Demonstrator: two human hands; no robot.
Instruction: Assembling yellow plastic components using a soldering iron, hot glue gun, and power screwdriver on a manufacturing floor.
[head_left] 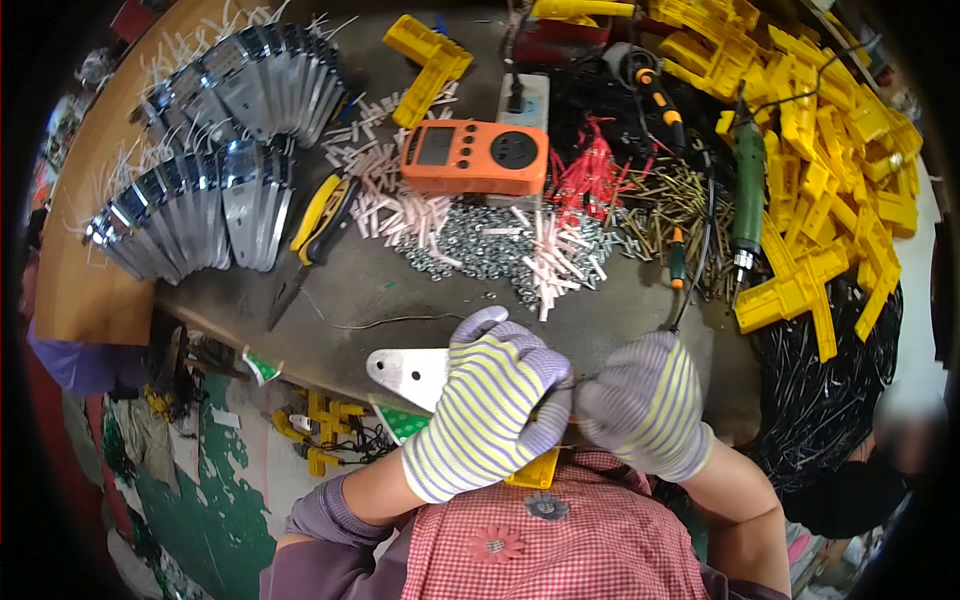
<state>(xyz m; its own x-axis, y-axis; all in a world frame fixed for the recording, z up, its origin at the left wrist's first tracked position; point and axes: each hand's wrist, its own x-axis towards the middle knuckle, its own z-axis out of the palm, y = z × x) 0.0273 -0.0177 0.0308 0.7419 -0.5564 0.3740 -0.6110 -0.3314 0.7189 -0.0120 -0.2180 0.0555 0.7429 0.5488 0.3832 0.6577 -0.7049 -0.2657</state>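
Observation:
Both my hands wear pale gloves with purple and yellow stripes and meet near the table's front edge. My left hand (500,405) is closed in a pinch, its fingertips hidden. From behind it a pale metal plate (400,372) with a rounded end and dark holes sticks out to the left. Under that hand, a yellow plastic part (537,470) shows beside the red checked apron; whether the hand grips the plate or this part is unclear. My right hand (650,405) is closed and slightly blurred, close by my left fingers; what it holds is hidden.
Fanned metal plates (165,220) stand at left near pliers (322,222). Beyond my hands lie nuts (470,245), pale sleeves (375,165) and an orange meter (475,157). At right are screws (680,200), a green electric screwdriver (748,185), yellow casings (800,120) and black cables (830,385).

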